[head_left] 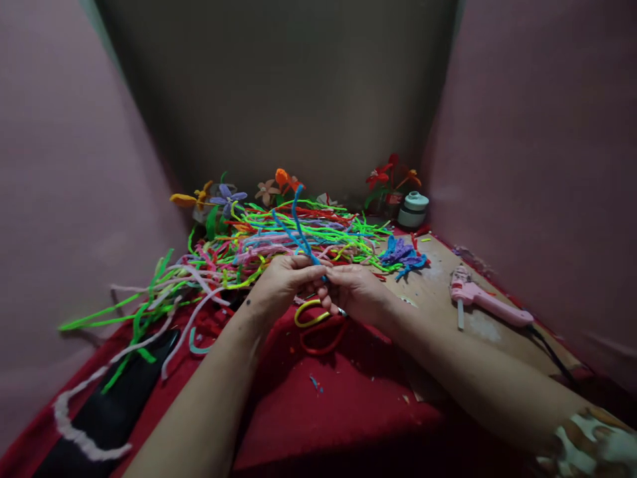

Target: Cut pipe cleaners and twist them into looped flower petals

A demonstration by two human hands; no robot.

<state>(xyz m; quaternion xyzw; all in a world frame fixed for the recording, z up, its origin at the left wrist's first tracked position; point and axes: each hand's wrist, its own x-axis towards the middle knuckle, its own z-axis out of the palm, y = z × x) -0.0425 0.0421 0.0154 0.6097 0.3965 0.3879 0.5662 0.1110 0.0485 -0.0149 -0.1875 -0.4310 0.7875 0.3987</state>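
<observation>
A blue pipe cleaner (300, 229) is pinched between both hands at the middle of the view, its two free ends pointing up and slightly left. My left hand (283, 282) is closed on its lower part. From the other side, my right hand (355, 289) also grips the lower part, touching the left fingertips. Scissors with yellow and red handles (323, 346) lie just below the hands, partly hidden by them. Behind the hands spreads a large pile of coloured pipe cleaners (318, 229).
A pink glue gun (490, 304) rests on a cardboard sheet (438, 285) at the right, near blue and purple pieces (401, 252). Fuzzy flowers (227, 198) and a pale jar (414, 207) stand behind. A black flat object (109, 405) lies at the left.
</observation>
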